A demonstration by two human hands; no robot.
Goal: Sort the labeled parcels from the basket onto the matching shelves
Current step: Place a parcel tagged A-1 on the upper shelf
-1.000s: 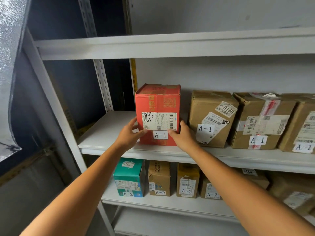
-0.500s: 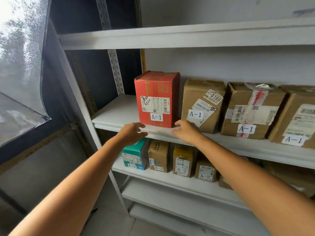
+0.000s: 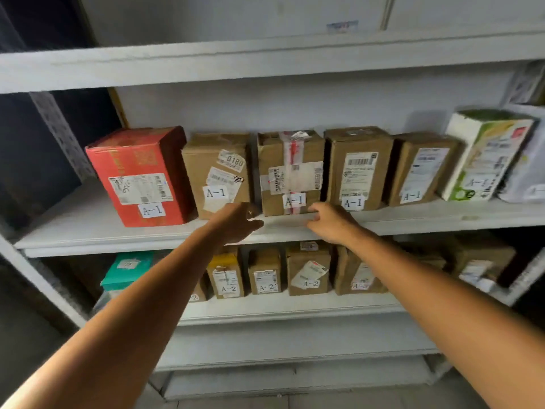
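A red parcel labelled A-1 stands at the left end of the white A-1 shelf, beside a row of several brown A-1 boxes. My left hand hovers in front of the shelf edge, below the second brown box, fingers loosely spread and holding nothing. At the foot of the taped brown box is my right hand, fingers half curled and empty. Neither hand touches the red parcel. The basket is out of view.
The shelf below holds a teal box and several brown boxes labelled A-2. A white and green parcel stands at the right end of the A-1 row. An empty shelf runs overhead, and a lower one near the floor.
Both hands let go of the red parcel, which now stands alone on the shelf, and drew back. The view swung right, so the hands now sit before the brown boxes.
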